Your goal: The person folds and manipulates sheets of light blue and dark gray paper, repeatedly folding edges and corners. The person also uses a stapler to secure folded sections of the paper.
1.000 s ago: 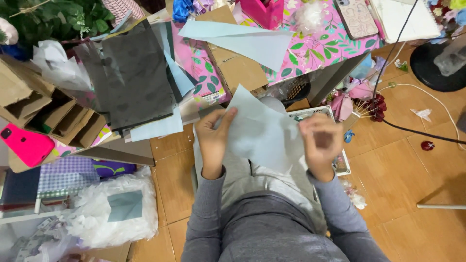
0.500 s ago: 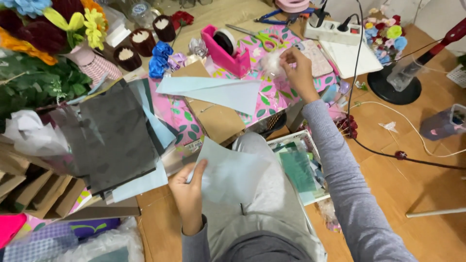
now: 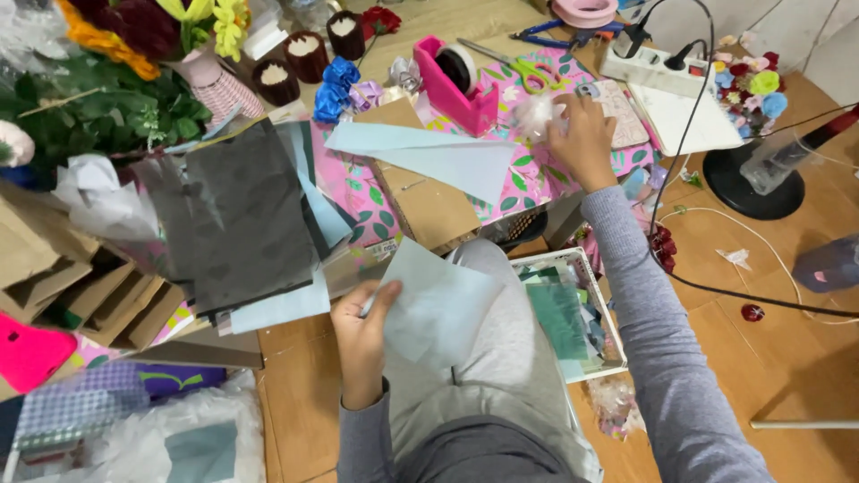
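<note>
My left hand (image 3: 360, 335) holds a pale blue sheet of paper (image 3: 438, 309) over my lap, thumb on its left edge. My right hand (image 3: 583, 139) reaches out over the low table with the pink leafy cover (image 3: 523, 183) and closes around a small crumpled white clump (image 3: 535, 114). Just left of that hand stands a pink tape dispenser (image 3: 461, 89). A folded pale blue sheet (image 3: 434, 156) lies on a brown cardboard piece (image 3: 429, 210) in the middle of the table.
Dark grey sheets (image 3: 237, 219) lie stacked at the left, beside brown paper bags (image 3: 80, 286). Green-handled scissors (image 3: 523, 67), a white power strip (image 3: 649, 67) with black cables, artificial flowers (image 3: 134, 36) and a white basket of paper scraps (image 3: 573, 313) surround me.
My right hand left the blue sheet and reached up to the table, then took hold of the white clump. The left hand kept the sheet. My view tilted up toward the table.
</note>
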